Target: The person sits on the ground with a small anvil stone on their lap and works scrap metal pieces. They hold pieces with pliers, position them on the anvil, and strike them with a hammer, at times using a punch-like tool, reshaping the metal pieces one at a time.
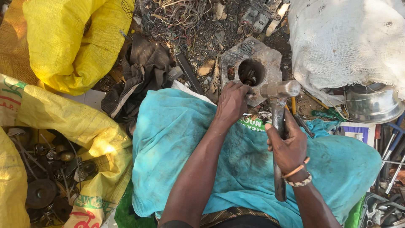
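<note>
My right hand [288, 145] grips the metal handle of a hammer [279, 122], whose steel head sits just above the near edge of a grey metal block [270, 59] with a round hole. My left hand [232, 101] is closed on a small part held against the block's near edge, right beside the hammer head; the part itself is hidden by my fingers. Small metal pieces lie inside the hole. A teal cloth [181, 143] covers my lap beneath both arms.
Yellow sacks [67, 38] lie at the left, one open with metal scrap [46, 169]. A white sack [346, 38] and a steel bowl [373, 103] are at the right. Tangled wires [173, 14] lie beyond the block. Tools [390, 147] are scattered at the right.
</note>
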